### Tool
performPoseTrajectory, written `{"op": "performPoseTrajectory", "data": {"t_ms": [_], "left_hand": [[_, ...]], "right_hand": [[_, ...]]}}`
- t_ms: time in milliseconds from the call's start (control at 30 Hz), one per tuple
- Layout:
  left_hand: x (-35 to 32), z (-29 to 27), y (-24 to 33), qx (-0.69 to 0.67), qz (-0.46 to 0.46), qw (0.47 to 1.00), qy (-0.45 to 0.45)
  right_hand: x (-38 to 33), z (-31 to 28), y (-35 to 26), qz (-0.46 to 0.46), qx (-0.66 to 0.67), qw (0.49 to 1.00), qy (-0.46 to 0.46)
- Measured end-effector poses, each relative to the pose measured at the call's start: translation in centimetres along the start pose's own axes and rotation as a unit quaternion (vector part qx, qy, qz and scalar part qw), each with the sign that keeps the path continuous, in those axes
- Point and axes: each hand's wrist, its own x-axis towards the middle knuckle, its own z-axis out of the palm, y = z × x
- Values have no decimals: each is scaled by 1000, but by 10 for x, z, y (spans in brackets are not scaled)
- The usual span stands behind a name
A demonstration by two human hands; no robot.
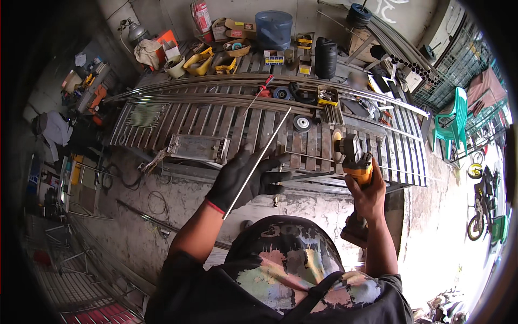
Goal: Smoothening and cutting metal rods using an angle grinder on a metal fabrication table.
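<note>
My left hand (245, 175), in a black glove with a red cuff edge, holds a thin, straight metal rod (263, 154). The rod slants across the palm from the wrist up over the bench, and the fingers point right, partly spread. My bare right hand (369, 191) is wrapped round the yellow-and-black body of a cordless angle grinder (358, 164). A pale round disc (338, 146) on the grinder's head faces left, toward the rod but apart from it. Whether the disc is turning I cannot tell. Beneath both hands stands a slatted metal workbench (237, 123).
On the bench lie a loose grinding wheel (302, 124), a metal tray-like frame (197, 148), a bundle of thin rods (145, 115) and long metal bars (216, 97). Yellow containers (198, 63) and a blue water jug (273, 29) stand behind. A green chair (452, 121) is at right.
</note>
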Motion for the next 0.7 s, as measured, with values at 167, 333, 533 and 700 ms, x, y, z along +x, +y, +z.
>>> {"op": "performPoseTrajectory", "data": {"t_ms": [167, 333, 533, 700], "left_hand": [[23, -25, -15, 199, 50, 977, 52], [23, -21, -17, 348, 72, 933, 61], [22, 11, -24, 421, 135, 888, 128], [17, 30, -21, 404, 96, 897, 150]], "right_hand": [[-7, -6, -5, -5, -83, 996, 13], [-10, -7, -4, -33, -87, 996, -2], [-15, -7, -14, -46, -62, 997, -8], [-15, -4, -36, -92, -34, 995, -35]]}}
